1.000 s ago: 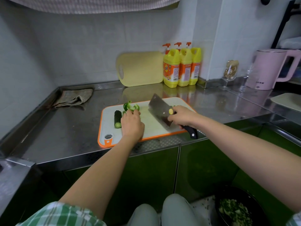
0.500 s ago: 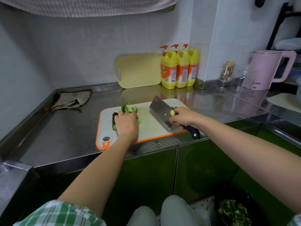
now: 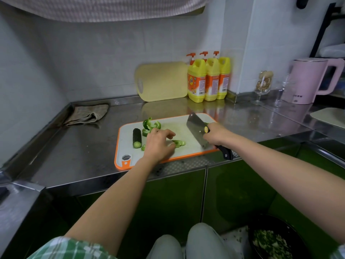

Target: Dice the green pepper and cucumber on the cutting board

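steel desk (image 3: pixel 84 146) carries orange-rimmed cutting board (image 3: pixel 186 126); task looks about midway, nothing diced small yet; green pepper (image 3: pixel 149 124) in curled chunks, about three, at board's far left; few pepper strips (image 3: pixel 179 143) mid-board; left hand (image 3: pixel 158 144) beside them, fingers loosely spread, touching strips, not gripping; cucumber (image 3: pixel 136 138), one dark stub, uncut, lies left of pepper; right hand (image 3: pixel 214 135) fingers wrapped round handle of one cleaver (image 3: pixel 196 128), blade down on board; one bowl (image 3: pixel 270 242) of chopped greens, low at right.

Left hand (image 3: pixel 158 144) loose (right hand (image 3: pixel 214 134) clenched)
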### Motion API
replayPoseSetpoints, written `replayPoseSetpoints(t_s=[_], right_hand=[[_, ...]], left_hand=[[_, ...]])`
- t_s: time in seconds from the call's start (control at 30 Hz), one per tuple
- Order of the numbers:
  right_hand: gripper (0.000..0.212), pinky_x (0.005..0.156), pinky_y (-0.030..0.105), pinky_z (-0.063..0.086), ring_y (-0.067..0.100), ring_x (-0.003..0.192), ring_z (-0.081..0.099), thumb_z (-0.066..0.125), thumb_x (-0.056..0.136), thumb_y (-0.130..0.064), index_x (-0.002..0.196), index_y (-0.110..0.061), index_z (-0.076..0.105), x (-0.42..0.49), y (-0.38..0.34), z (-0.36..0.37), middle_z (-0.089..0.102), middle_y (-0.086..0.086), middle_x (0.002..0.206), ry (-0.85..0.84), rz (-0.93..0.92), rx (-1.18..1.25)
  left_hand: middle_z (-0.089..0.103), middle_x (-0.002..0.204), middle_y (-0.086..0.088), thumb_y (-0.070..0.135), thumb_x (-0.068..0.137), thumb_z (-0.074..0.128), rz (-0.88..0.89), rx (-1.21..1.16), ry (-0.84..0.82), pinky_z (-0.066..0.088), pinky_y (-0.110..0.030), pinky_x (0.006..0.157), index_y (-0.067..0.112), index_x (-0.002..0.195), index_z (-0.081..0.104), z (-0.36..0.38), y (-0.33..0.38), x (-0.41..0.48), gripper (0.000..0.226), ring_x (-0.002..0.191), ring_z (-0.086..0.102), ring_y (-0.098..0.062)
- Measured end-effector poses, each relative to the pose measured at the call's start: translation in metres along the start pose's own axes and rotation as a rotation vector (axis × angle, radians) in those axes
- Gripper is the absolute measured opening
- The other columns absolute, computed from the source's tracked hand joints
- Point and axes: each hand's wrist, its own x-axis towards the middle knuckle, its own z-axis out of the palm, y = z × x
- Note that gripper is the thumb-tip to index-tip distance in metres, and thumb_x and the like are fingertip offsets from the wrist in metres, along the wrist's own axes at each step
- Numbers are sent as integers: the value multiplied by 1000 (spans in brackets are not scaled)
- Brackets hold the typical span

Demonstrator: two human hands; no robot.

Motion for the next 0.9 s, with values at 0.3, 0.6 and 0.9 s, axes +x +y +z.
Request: replayPoseSetpoints(t_s=[0.3, 0.6, 0.9], right_hand=[[9, 41, 21, 38, 17, 39, 51, 42, 90, -6, 83, -10, 47, -24, -25, 4, 56, 11, 63, -125, -115, -164], [11, 36, 15, 33, 16, 40, 52, 39, 89, -3, 87, -7, 49, -34, -35, 1, 60, 13, 70, -173, -117, -285], [11, 37, 17, 35, 15, 38, 53, 42, 92, -8, 82, -10, 46, -37, -28, -2, 57, 12, 73, -149, -167, -190]], left_hand=[[70, 94, 3, 40, 88, 64, -142, -52, 58, 34, -34, 86, 32, 105, 71, 9, 7, -1, 21, 107, 43, -23], [69, 92, 1, 32, 88, 66, -278, -48, 240, 38, -36, 84, 24, 101, 65, 23, 7, 4, 15, 105, 47, -23], [68, 101, -3, 28, 87, 64, -71, -29, 114, 43, -33, 79, 26, 108, 71, 21, 6, 4, 22, 99, 53, -23]])
